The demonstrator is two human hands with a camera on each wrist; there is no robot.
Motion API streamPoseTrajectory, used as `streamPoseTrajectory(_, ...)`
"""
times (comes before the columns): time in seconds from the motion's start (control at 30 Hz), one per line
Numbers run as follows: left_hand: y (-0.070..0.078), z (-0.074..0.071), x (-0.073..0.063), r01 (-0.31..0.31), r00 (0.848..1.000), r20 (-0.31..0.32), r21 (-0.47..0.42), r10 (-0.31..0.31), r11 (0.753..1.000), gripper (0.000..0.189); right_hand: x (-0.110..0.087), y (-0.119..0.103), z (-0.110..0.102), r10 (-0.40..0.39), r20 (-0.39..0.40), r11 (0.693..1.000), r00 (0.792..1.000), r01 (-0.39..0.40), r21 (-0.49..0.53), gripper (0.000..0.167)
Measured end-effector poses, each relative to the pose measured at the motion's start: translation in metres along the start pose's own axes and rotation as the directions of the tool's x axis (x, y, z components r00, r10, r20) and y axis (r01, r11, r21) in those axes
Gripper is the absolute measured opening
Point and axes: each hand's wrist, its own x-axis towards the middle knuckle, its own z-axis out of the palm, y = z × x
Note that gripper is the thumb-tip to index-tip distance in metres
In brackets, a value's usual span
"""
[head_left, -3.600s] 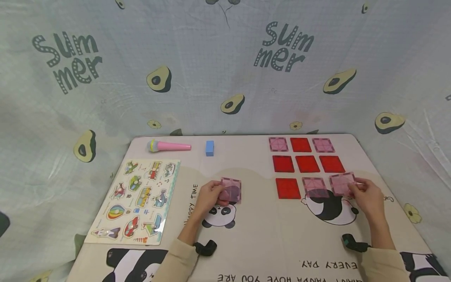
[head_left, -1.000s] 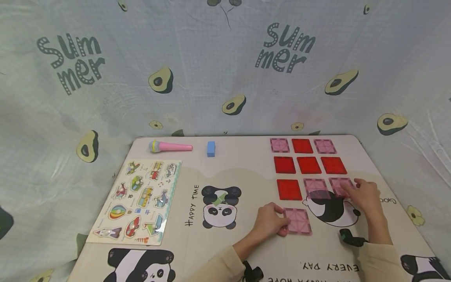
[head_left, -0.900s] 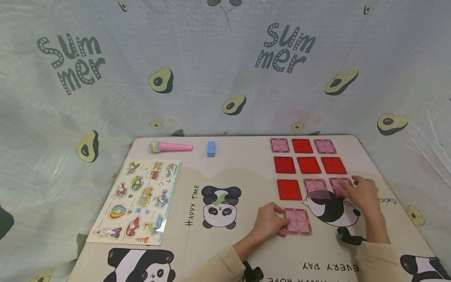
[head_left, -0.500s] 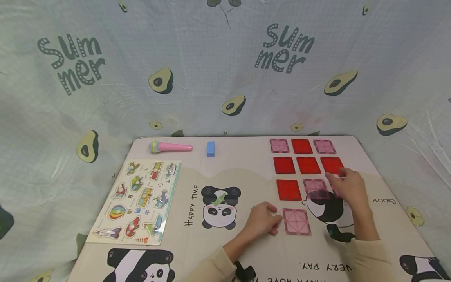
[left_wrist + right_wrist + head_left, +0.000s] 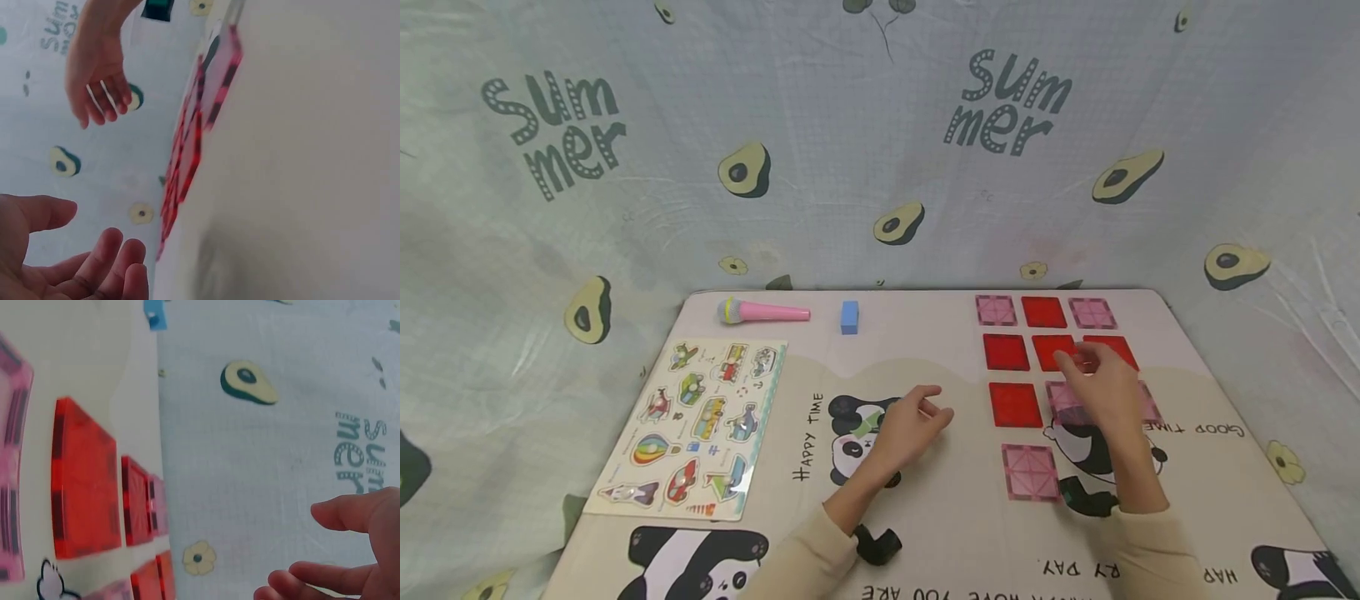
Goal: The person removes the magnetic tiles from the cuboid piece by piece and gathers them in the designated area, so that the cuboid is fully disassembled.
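Observation:
My left hand (image 5: 910, 429) hovers over the panda print with nothing in it, thumb and fingers apart in the left wrist view. My right hand (image 5: 1108, 400), also holding nothing, is raised over the right part of a three-by-three array of square magnetic tiles. It overlaps the middle red tile (image 5: 1051, 353), the right red tile (image 5: 1116, 347) and the front-row pink tiles. In the right wrist view its fingers (image 5: 350, 515) are spread, above the table. A separate pink tile (image 5: 1032, 472) lies flat in front of the array, between the two hands. A front-left red tile (image 5: 1015, 405) is fully visible.
A picture puzzle board (image 5: 688, 429) lies at the left. Behind it are a pink toy microphone (image 5: 767, 312) and a blue block (image 5: 849, 317). A patterned curtain (image 5: 820, 125) rises behind the table's back edge.
My left hand carried a pink tile rightward, laid it before the array, let go and drew back left. My right hand set a pink tile at the front-right corner, released it and moved left.

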Motion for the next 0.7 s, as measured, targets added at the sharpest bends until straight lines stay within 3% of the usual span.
streamPoseTrajectory(0.27,-0.001,-0.040,0.005,-0.069,0.994,-0.087,0.020,0.070,0.997,0.052,-0.007,-0.020,0.012,-0.150,-0.020,0.987,0.988,0.151,0.054,0.055)
streamPoseTrajectory(0.43,-0.002,-0.062,0.005,-0.125,0.974,-0.179,0.096,0.140,0.988,0.057,-0.010,-0.027,0.020,-0.206,0.007,0.975,0.979,0.205,0.086,0.056)
streamPoseTrajectory(0.53,-0.004,-0.074,0.004,-0.124,0.958,-0.234,0.188,0.167,0.974,0.060,-0.011,-0.031,0.026,-0.251,0.020,0.965,0.968,0.249,0.086,0.056)
streamPoseTrajectory(0.7,-0.007,-0.089,0.001,-0.066,0.942,-0.293,0.312,0.162,0.948,0.070,-0.013,-0.036,0.037,-0.324,0.076,0.946,0.943,0.321,0.049,0.058)
